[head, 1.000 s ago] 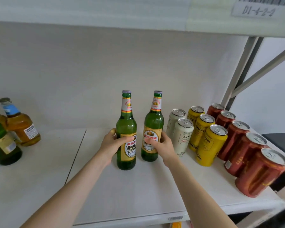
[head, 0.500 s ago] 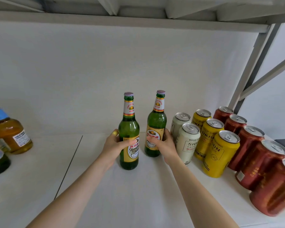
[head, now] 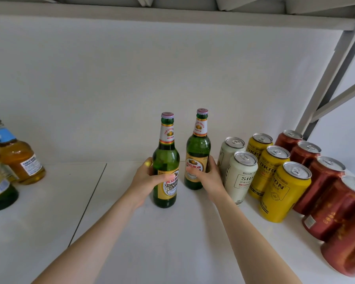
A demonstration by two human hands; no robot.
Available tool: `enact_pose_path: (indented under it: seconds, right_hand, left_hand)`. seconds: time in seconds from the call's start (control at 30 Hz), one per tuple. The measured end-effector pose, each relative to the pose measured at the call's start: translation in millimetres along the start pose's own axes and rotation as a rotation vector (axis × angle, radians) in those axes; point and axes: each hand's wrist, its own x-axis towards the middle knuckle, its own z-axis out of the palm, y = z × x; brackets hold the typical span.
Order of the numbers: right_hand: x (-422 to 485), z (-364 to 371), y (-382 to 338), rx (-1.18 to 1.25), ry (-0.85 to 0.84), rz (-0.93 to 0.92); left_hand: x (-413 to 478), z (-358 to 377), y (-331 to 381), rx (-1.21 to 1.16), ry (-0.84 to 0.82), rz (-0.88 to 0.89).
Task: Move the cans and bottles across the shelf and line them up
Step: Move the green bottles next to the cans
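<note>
Presently, the left hand (head: 146, 179) is wrapped round the lower body of the nearer green bottle (head: 166, 158), with the thumb laid across its label and the forearm extended from the lower left. The right hand (head: 210, 178) is curled round the label of the farther green bottle (head: 197, 147), with the forearm extended from the lower right. Both bottles are held upright on the white shelf (head: 172, 242), just beside each other. White cans (head: 242, 179), yellow cans (head: 283, 193) and red cans (head: 324, 181) are ranked to the right. Amber bottles (head: 21, 158) are stood well apart at the far left.
</note>
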Motion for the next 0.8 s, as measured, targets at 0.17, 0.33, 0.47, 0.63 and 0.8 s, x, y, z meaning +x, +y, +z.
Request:
enact_pose_path:
  seconds: [0.17, 0.33, 0.47, 0.63, 0.8]
  right_hand:
    - [-8, -1, 3, 0.019, 0.011, 0.023]
    - [-41, -4, 14, 0.012, 0.033, 0.07]
    - [-69, 7, 26, 0.0, 0.138, 0.078]
    - [-80, 30, 26, -0.131, -0.004, 0.01]
    - [-75, 45, 19, -0.079, -0.194, 0.01]
  left_hand:
    - [-2, -3, -2, -0.004, -0.023, 0.003]
    - [-7, -5, -2, -0.028, -0.036, 0.0]
    - [-13, -9, 1, 0.009, -0.074, -0.023]
    - [-18, -18, 6, 0.168, -0.03, -0.06]
    - [-23, -14, 12, 0.234, 0.054, -0.065]
